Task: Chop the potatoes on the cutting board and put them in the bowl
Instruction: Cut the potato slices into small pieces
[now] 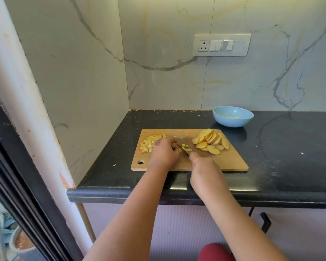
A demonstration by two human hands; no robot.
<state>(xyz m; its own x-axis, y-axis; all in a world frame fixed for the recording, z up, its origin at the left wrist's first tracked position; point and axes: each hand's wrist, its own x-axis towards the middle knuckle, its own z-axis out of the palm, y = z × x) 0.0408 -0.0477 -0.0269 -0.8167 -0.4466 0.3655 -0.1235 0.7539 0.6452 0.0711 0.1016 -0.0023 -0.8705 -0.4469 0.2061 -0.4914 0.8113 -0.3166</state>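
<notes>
A wooden cutting board [228, 162] lies on the black counter. Diced potato cubes [150, 143] are heaped at its left end, and a pile of round potato slices [211, 141] sits at its right end. My left hand [164, 151] has its fingers curled over potato pieces in the board's middle, mostly hiding them. My right hand [200, 164] grips a knife [183, 150] whose blade points toward the left hand, with a few small cubes [185, 146] beside it. A light blue bowl [232, 116] stands empty behind the board's right corner.
The black counter [290, 157] stretches to the right of the board. Marble walls close the back and left sides, with a switch panel [222, 45] on the back wall. A white pillar [26, 110] rises at the left.
</notes>
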